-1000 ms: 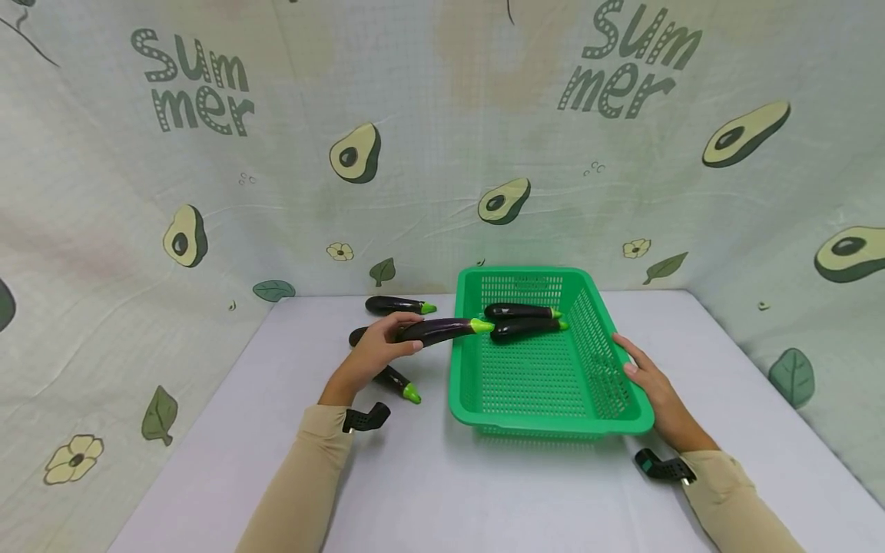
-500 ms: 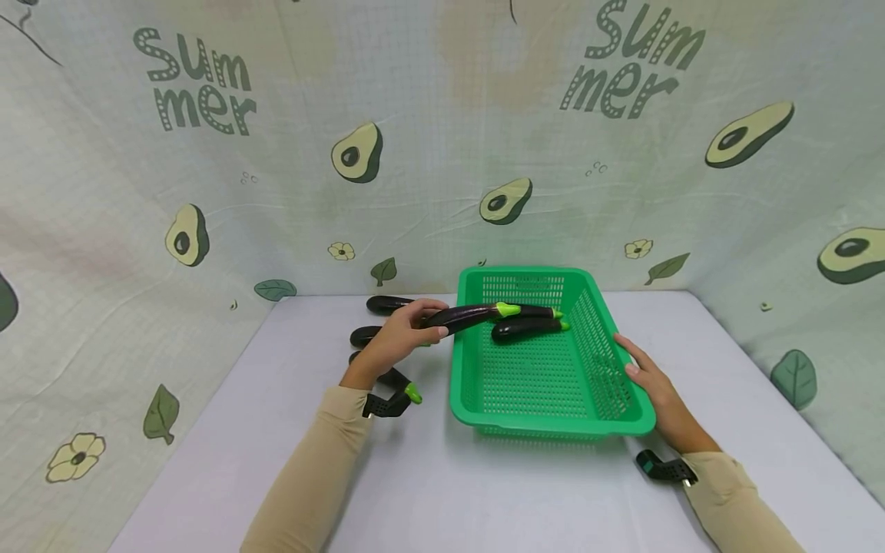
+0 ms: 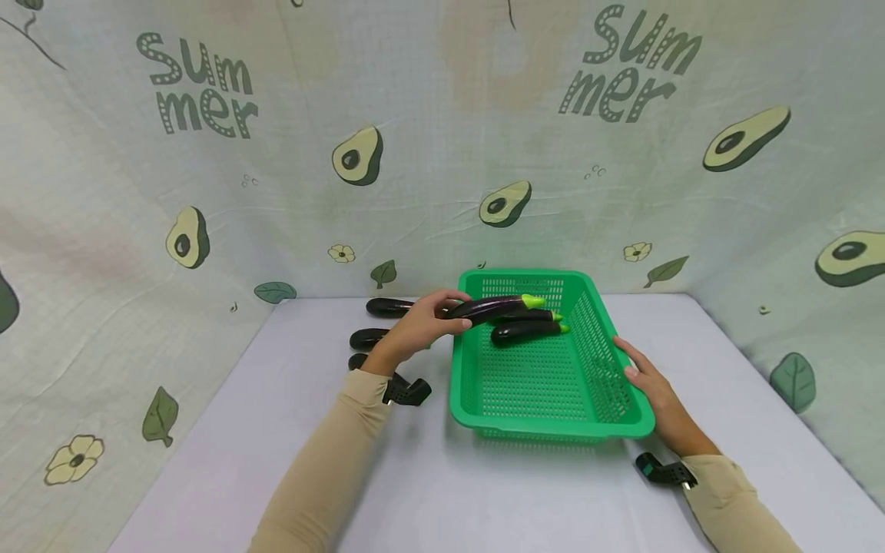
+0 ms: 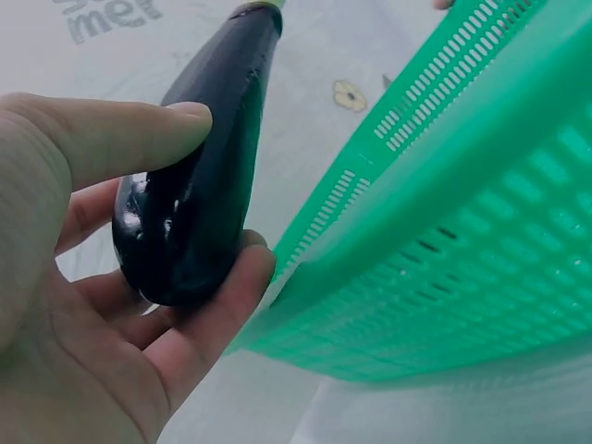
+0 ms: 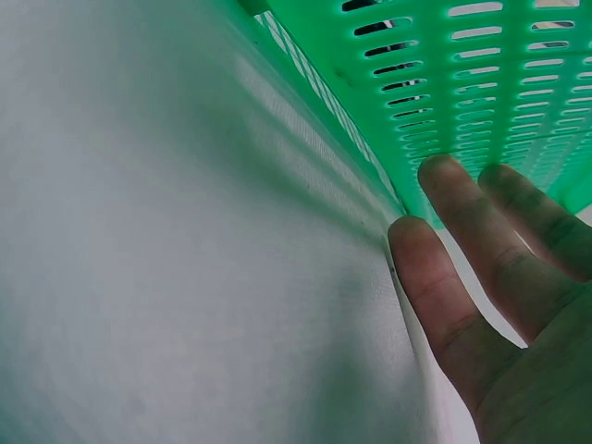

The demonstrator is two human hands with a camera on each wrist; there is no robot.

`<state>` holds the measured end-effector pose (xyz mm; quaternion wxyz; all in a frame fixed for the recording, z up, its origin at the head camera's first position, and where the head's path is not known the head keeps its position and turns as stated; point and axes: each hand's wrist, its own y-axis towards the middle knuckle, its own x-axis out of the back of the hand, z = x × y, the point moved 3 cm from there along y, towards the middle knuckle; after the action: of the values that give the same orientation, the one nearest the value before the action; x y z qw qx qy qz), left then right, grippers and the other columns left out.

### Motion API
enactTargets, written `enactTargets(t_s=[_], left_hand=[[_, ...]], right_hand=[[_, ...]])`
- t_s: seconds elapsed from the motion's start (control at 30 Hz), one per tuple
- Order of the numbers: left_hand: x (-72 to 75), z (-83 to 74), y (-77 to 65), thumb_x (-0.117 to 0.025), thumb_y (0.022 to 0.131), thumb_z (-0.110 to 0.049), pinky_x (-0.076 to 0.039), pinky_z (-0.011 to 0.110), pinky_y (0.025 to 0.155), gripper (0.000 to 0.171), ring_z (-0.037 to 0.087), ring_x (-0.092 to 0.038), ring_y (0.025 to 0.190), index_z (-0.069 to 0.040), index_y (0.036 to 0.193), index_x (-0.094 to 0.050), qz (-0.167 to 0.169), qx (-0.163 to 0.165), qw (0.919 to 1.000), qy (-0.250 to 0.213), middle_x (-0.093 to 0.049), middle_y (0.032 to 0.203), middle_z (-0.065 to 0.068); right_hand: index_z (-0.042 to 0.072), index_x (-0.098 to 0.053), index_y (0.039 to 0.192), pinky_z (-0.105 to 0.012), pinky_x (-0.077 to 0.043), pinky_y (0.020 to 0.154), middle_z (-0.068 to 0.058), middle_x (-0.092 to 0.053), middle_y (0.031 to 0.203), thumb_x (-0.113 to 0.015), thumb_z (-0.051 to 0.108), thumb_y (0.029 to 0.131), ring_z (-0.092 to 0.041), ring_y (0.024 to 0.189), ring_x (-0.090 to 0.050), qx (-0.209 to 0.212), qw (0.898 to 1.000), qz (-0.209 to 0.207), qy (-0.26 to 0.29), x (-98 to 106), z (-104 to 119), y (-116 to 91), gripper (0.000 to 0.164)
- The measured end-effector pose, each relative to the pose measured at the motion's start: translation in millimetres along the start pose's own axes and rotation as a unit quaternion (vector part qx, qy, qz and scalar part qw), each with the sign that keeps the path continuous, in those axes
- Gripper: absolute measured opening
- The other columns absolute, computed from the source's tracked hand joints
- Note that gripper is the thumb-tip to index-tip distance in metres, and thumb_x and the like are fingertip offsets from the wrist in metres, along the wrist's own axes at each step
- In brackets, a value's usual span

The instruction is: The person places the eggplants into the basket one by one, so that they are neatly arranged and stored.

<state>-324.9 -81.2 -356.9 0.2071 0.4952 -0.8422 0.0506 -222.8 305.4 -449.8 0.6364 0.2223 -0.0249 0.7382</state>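
My left hand (image 3: pixel 427 326) grips a dark purple eggplant (image 3: pixel 487 308) near its blunt end, with the green stem pointing right. In the left wrist view the thumb lies across this eggplant (image 4: pixel 199 166), fingers beneath it. The held eggplant is above the far left part of a green plastic basket (image 3: pixel 539 384). Two more eggplants (image 3: pixel 527 332) lie inside, side by side. My right hand (image 3: pixel 653 388) rests against the basket's right side; its fingers (image 5: pixel 495 245) look straight at the perforated wall in the right wrist view.
Left of the basket, several eggplants lie on the white table (image 3: pixel 228 430): one at the back (image 3: pixel 387 307), one in the middle (image 3: pixel 366 338), and one partly hidden (image 3: pixel 356 361) by the left arm. A printed cloth (image 3: pixel 429 138) hangs behind.
My left hand has carried the eggplant rightward and slightly away, from beside the basket's left rim to over its interior. The right hand and the basket have stayed put.
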Motion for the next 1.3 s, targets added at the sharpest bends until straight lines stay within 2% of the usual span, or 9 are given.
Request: enactTargets(t_s=[0.13, 0.3, 0.4, 0.6, 0.8, 0.93, 1.03, 1.3], left_hand=[[-4.0, -2.9, 7.8, -0.074, 0.093, -0.033, -0.05, 0.045, 0.091, 0.043, 0.02, -0.064, 0.105, -0.025, 0.133, -0.06, -0.002, 0.002, 0.9999, 0.013, -0.056, 0.134, 0.006], [-6.2, -5.3, 13.3, -0.075, 0.092, -0.033, -0.049, 0.048, 0.096, 0.043, 0.022, -0.06, 0.113, -0.025, 0.132, -0.061, -0.005, 0.009, 0.9997, 0.023, -0.054, 0.137, 0.008], [-7.6, -6.9, 17.2, -0.074, 0.092, -0.033, -0.05, 0.043, 0.095, 0.044, 0.021, -0.061, 0.111, -0.024, 0.133, -0.061, 0.0, 0.017, 0.9994, 0.029, -0.054, 0.136, 0.008], [-14.2, -14.0, 29.8, -0.072, 0.095, -0.029, -0.056, 0.037, 0.087, 0.045, 0.023, -0.071, 0.094, -0.02, 0.136, -0.058, 0.019, 0.031, 0.9991, 0.023, -0.058, 0.127, 0.012], [-22.3, -15.9, 39.2, -0.074, 0.094, -0.021, -0.055, 0.042, 0.09, 0.045, 0.032, -0.068, 0.103, -0.015, 0.135, -0.059, 0.023, 0.054, 0.998, -0.021, -0.05, 0.132, 0.016], [-29.6, -17.3, 46.9, -0.076, 0.092, -0.019, -0.057, 0.037, 0.085, 0.045, 0.036, -0.066, 0.105, -0.013, 0.134, -0.06, 0.026, 0.052, 0.9978, -0.033, -0.049, 0.133, 0.018], [-35.2, -18.7, 52.5, -0.076, 0.092, -0.017, -0.058, 0.034, 0.081, 0.045, 0.037, -0.065, 0.104, -0.012, 0.133, -0.06, 0.03, 0.047, 0.9977, -0.039, -0.052, 0.128, 0.017], [-48.2, -22.0, 62.8, -0.076, 0.092, -0.017, -0.055, 0.048, 0.09, 0.044, 0.032, -0.066, 0.098, -0.012, 0.132, -0.061, 0.032, 0.047, 0.9973, -0.047, -0.057, 0.116, 0.013]], right_hand=[[0.026, -0.018, 0.162, -0.011, -0.028, 0.091, -0.017, -0.008, 0.165, -0.03, 0.028, 0.111, -0.003, 0.133, -0.023, 0.0, 1.0, -0.001, 0.0, 0.3, 0.0, -0.7, 0.053], [0.025, -0.018, 0.162, -0.012, -0.029, 0.09, -0.02, -0.008, 0.164, -0.031, 0.029, 0.11, -0.003, 0.132, -0.024, -0.003, 1.0, 0.0, 0.005, -0.6, -0.2, -0.6, 0.054], [0.027, -0.018, 0.162, -0.012, -0.028, 0.091, -0.018, -0.008, 0.164, -0.03, 0.03, 0.11, -0.002, 0.133, -0.022, -0.006, 1.0, -0.001, -0.004, -0.2, -0.1, -0.2, 0.053], [0.027, -0.018, 0.162, -0.013, -0.028, 0.091, -0.016, -0.008, 0.165, -0.03, 0.03, 0.111, -0.002, 0.134, -0.021, -0.004, 1.0, -0.004, -0.012, 1.3, 1.5, -0.4, 0.053], [0.028, -0.018, 0.162, -0.015, -0.029, 0.092, -0.017, -0.008, 0.165, -0.03, 0.031, 0.11, -0.004, 0.134, -0.022, -0.012, 1.0, -0.003, -0.018, -0.3, 0.8, -0.3, 0.053], [0.029, -0.018, 0.162, -0.021, -0.029, 0.094, -0.016, -0.008, 0.165, -0.029, 0.032, 0.11, -0.007, 0.136, -0.021, -0.013, 1.0, -0.003, -0.023, -0.2, 1.0, 0.0, 0.053], [0.029, -0.018, 0.162, -0.022, -0.03, 0.095, -0.016, -0.009, 0.165, -0.03, 0.032, 0.11, -0.007, 0.136, -0.021, -0.013, 1.0, -0.003, -0.02, -0.3, 1.2, 0.2, 0.053], [0.028, -0.017, 0.162, -0.014, -0.029, 0.091, -0.017, -0.008, 0.165, -0.03, 0.032, 0.111, -0.005, 0.136, -0.021, -0.013, 1.0, 0.001, -0.012, -0.7, 1.6, 0.3, 0.053]])
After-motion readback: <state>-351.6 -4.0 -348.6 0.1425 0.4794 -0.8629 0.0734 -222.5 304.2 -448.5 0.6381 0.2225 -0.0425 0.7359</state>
